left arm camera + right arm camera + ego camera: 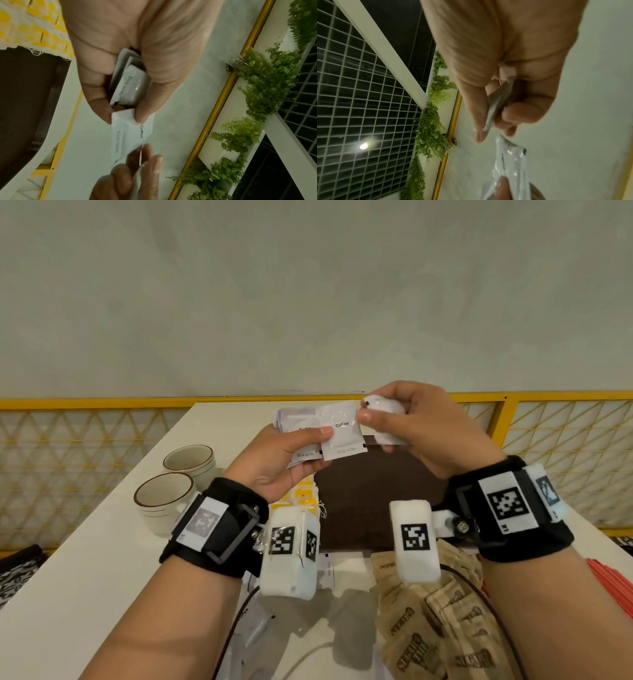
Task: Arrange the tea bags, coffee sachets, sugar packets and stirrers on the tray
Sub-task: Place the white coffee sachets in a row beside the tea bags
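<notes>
The left hand [284, 455] pinches white sachets [337, 429] reading "Coffee". At 3 o'clock, the right hand [424, 433] holds maybe more.

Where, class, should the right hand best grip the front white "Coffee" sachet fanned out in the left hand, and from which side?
Probably its free right edge, from the right. The white "Coffee" sachet is flat and upright, the left hand pinches its left edge under the thumb, and the right edge juts clear beside the right hand, which already grips another white sachet. A thumb-and-forefinger pinch across both faces suits it.
</notes>
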The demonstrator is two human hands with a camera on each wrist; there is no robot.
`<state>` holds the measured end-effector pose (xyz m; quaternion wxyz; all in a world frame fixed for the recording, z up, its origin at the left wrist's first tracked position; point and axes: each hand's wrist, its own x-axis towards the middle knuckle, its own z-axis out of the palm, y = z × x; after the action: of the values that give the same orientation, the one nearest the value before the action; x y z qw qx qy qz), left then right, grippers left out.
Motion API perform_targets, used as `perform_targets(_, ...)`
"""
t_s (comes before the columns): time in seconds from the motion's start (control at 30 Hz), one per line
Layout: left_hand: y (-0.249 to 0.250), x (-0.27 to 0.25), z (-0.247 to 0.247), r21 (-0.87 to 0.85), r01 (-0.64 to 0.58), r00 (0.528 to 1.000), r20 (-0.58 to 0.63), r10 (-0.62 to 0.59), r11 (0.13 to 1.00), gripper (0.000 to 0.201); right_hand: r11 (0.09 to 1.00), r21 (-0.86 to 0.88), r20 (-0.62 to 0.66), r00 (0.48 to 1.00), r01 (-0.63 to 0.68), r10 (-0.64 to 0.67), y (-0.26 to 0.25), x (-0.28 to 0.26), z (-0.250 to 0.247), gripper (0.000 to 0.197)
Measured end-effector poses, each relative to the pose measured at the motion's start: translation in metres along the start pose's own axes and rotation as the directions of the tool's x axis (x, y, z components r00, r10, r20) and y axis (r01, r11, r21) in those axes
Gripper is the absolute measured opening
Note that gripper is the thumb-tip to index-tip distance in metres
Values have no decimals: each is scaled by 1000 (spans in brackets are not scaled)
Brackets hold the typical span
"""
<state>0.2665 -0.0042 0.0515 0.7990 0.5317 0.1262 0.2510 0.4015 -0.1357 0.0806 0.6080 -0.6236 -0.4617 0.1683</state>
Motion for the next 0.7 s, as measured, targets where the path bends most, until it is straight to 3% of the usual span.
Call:
perform_targets(0.1, -2, 0, 3, -79, 15, 999, 31, -13, 997, 40, 983, -175, 3, 999, 54, -54, 5, 3, 9, 23)
perform_targets(0.2, -6, -2, 9, -147, 29, 995, 101, -14, 989, 47, 971, -228, 51, 996, 78, -68, 10, 1, 19, 24)
perform_targets(0.3, -10, -1, 12, -159, 29, 993, 117, -10, 987, 31, 986, -162, 151, 988, 47, -22, 10, -3, 30, 22)
perform_targets(0.43, -10, 4, 8, -198, 28, 999, 22, -24, 980, 15, 995, -11, 220, 970, -104, 104, 2, -4, 27, 40)
perform_targets(0.6, -2, 6, 2, -315, 35, 998, -43, -51, 948, 3, 995, -94, 217, 976, 23, -3, 3, -2, 9, 63)
perform_targets(0.7, -1, 7, 2, -302, 92, 992, -53, -113, 949, 16, 996, -51, 120, 990, 74, -68, 2, -1, 5, 40)
